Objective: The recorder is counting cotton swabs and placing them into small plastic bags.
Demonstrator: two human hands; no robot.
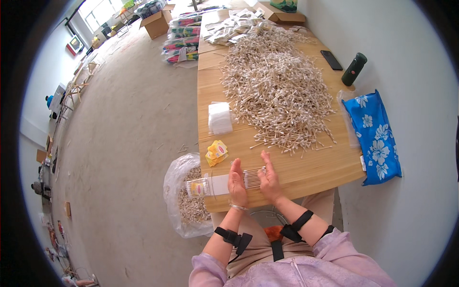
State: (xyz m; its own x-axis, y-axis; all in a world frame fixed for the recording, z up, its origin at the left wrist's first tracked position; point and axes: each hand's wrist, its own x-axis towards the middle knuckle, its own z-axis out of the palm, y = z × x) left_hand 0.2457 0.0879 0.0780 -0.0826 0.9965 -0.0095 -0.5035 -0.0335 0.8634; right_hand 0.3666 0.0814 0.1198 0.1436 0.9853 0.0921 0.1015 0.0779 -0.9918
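A row of cotton swabs (pixel 252 178) lies side by side on the table between my two hands. My left hand (pixel 237 184) stands on edge at the row's left end, fingers stretched out. At the other end my right hand (pixel 270 182) is also open, its straight fingers against the swab tips. A white rectangular piece (pixel 220 184) extends left from my left hand. Beyond it, a small clear packet (pixel 197 187) holding swabs and a yellow card sits at the table's left edge. Yellow cards (pixel 216 153) and a stack of clear plastic bags (pixel 220 118) lie farther up.
A large heap of loose swabs (pixel 277 91) covers the table's middle, with filled packets (pixel 239 26) behind it. Along the right are a phone (pixel 331 60), a dark green bottle (pixel 354 69) and a blue floral bag (pixel 375 138). A plastic sack (pixel 174 210) of swabs sits below left.
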